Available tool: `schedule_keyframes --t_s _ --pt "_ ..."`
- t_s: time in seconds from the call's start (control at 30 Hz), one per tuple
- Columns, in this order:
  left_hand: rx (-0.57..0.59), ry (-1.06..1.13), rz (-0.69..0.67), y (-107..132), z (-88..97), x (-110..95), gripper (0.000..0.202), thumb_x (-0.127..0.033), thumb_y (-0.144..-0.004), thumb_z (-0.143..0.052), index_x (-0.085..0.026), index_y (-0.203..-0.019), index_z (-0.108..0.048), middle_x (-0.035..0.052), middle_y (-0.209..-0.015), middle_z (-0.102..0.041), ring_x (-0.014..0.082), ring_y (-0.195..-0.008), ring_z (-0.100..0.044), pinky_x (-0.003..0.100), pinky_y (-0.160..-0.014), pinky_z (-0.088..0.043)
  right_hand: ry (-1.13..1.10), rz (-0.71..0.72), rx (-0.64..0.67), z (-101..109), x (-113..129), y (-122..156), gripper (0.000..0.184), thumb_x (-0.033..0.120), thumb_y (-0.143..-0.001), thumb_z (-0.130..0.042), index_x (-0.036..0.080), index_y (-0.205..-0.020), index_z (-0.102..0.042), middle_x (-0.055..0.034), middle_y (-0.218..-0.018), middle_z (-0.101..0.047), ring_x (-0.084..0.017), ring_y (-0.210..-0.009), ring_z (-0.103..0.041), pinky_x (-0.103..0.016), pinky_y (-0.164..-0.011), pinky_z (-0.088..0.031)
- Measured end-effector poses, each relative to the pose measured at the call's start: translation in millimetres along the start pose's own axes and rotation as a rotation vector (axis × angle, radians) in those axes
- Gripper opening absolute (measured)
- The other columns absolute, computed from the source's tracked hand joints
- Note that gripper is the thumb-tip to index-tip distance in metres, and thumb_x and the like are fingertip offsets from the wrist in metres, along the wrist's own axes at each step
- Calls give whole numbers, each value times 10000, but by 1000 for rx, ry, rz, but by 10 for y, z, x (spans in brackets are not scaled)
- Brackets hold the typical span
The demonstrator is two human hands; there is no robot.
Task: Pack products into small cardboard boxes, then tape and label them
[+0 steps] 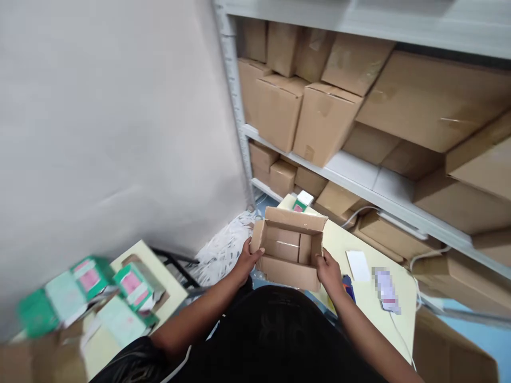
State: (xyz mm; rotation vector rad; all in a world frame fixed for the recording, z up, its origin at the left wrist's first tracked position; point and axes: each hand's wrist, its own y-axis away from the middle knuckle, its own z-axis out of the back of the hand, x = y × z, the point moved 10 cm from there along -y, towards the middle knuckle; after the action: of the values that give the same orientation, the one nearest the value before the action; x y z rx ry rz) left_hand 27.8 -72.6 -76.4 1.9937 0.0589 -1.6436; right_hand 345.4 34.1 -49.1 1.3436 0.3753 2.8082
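Note:
Between my hands is a small open cardboard box [291, 272], its flaps spread and its inside showing only bare cardboard. My left hand [248, 260] grips its left side, thumb over the edge. On the right side, my right hand [328, 268] is closed round the box wall. The box is held up in front of my body, near the pale table [335, 239]. Just past my right hand lies a dark blue object [348, 287], partly hidden by my forearm.
A phone [385, 290] with a cable and a white card [358, 265] lie on the right table. Several green-and-white boxes [133, 284] sit on the left table. Shelves ahead hold cardboard boxes [325, 117]. White paper strips [223, 244] cover the floor by the wall.

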Motion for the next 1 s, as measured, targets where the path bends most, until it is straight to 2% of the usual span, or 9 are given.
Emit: schedule_keyframes --t_s 0.17,0.27,0.37,0.57,0.7,0.83,0.9,1.0 --pt "-261 -35 -11 797 281 142 639 -576 -858 -664 -194 -1352 -528 137 -1343 -678 308 -1230 -651 453 -1029 -531 71 159 237 -311 284 -105 538 457 -902 -472 266 -1365 -669 -60 -1262 -744 -315 -1185 -668 -415 -999 -500" --pt "-437 -17 18 1321 496 289 604 -551 -855 -670 -190 -1324 -552 136 -1300 -700 315 -1199 -666 464 -1017 -533 105 231 374 -568 452 49 515 461 -901 -469 270 -1323 -694 -61 -1223 -758 -313 -1156 -682 -394 -949 -517" --pt "-557 37 10 1832 731 424 575 -524 -874 -662 -182 -1322 -554 135 -1281 -712 312 -1177 -676 456 -997 -539 129 293 490 -862 600 317 499 469 -901 -457 257 -1271 -717 -72 -1200 -765 -317 -1139 -690 -393 -940 -520" --pt "-760 64 -42 2848 1302 695 584 -559 -894 -638 -182 -1333 -560 120 -1296 -705 305 -1164 -678 438 -988 -534 182 454 650 -1498 923 984 522 492 -879 -471 237 -1257 -725 -88 -1200 -766 -321 -1135 -699 -404 -942 -531" --pt "-863 108 -78 3557 1684 945 620 -580 -894 -642 -190 -1369 -561 123 -1329 -692 313 -1197 -660 440 -1008 -526 198 529 754 -1968 1116 1571 541 499 -863 -475 216 -1245 -734 -105 -1181 -771 -316 -1126 -706 -392 -928 -535" --pt "-865 179 -115 4289 2101 1214 608 -617 -955 -520 -215 -1408 -569 105 -1329 -694 298 -1166 -668 430 -939 -562 263 568 811 -2394 1229 2263 548 519 -842 -473 202 -1189 -753 -116 -1130 -782 -330 -1095 -707 -395 -902 -524" --pt "-866 146 -98 4698 2353 1318 597 -625 -980 -453 -235 -1412 -588 95 -1311 -704 299 -1147 -674 433 -910 -572 294 579 811 -2549 1269 2598 542 523 -827 -483 203 -1165 -761 -112 -1110 -786 -337 -1086 -703 -394 -883 -519" --pt "-997 -23 -121 5436 2830 1292 563 -599 -950 -538 -229 -1359 -653 108 -1309 -710 326 -1212 -647 458 -1032 -514 308 605 813 -2720 1334 3052 530 526 -812 -488 207 -1126 -774 -109 -1069 -792 -342 -1047 -705 -385 -840 -515"
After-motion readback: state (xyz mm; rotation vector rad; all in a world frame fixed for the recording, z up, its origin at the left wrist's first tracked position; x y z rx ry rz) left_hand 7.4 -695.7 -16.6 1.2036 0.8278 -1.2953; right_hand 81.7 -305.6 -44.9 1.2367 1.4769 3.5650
